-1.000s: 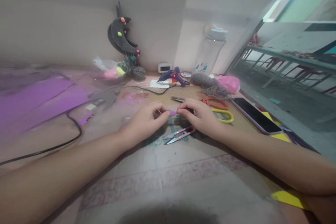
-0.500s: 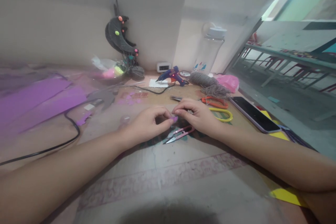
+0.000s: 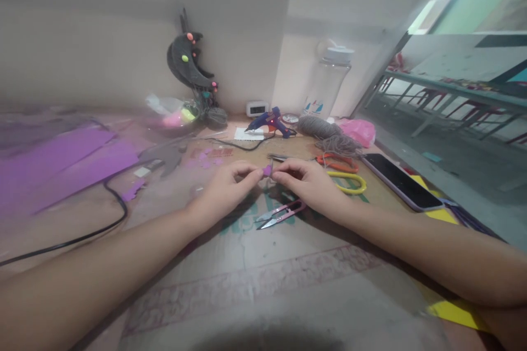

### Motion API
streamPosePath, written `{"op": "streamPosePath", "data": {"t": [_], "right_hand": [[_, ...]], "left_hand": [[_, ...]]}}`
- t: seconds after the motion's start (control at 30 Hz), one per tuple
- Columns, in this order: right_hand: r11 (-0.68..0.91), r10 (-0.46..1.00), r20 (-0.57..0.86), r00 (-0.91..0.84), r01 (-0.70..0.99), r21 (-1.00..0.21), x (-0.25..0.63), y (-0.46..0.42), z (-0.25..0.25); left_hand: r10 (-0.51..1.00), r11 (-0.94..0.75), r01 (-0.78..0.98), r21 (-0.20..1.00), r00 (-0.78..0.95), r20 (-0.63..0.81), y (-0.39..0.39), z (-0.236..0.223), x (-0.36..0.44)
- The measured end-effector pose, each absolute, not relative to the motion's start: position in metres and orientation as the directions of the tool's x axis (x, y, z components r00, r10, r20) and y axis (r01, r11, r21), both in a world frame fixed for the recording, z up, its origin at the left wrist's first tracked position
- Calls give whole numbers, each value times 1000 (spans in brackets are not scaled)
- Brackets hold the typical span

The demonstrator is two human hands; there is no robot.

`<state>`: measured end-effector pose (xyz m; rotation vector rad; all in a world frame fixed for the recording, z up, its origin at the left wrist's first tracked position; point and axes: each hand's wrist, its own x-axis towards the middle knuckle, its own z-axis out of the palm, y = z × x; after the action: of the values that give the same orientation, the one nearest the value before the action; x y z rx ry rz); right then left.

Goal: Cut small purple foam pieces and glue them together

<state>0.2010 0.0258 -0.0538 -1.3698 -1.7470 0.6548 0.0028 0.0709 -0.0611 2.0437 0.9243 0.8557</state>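
A small purple piece (image 3: 267, 170), like felt or foam, is held up between my two hands above the work board. My left hand (image 3: 229, 186) pinches its left side between thumb and fingers. At its right edge, my right hand (image 3: 309, 182) closes thumb and forefinger; the tips are too small to see well. A thin dark edge stands up beside the piece. Just below my hands lie pink thread snips (image 3: 282, 214), blades to the left. Behind my right hand are orange-handled pliers (image 3: 338, 163) and a yellow scissor handle (image 3: 349, 182), both partly hidden.
A blue glue gun (image 3: 269, 120) with a red light stands at the back, by a small clock (image 3: 257, 108). Grey yarn (image 3: 325, 134), a clear bottle (image 3: 328, 82) and a phone (image 3: 401, 182) are on the right. Purple sheets (image 3: 74, 162) and a black cable (image 3: 117, 222) lie left.
My hands closed together and tipped the purple piece down, then lifted it and drew slightly apart. It now stands more upright between the fingertips. The view shifted slightly.
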Motion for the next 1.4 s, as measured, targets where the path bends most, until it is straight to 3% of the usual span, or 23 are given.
{"op": "streamPosePath", "data": {"t": [0.6,0.8,0.97,1.4], "right_hand": [[160,987,137,-86,415,-896,198,23,-53],[191,981,152,-122,457,-869,200,21,-54],[269,962,201,-184,509,-818,200,18,-54],[258,965,238,-111,569,-781,204,24,-55]], "left_hand": [[732,-567,347,747,628,264,66,-62,3],[816,-498,300,814,480,322,68,-67,2],[720,-516,224,827,637,277,67,-69,3],[810,-488,388,782,534,240,62,-58,2]]}}
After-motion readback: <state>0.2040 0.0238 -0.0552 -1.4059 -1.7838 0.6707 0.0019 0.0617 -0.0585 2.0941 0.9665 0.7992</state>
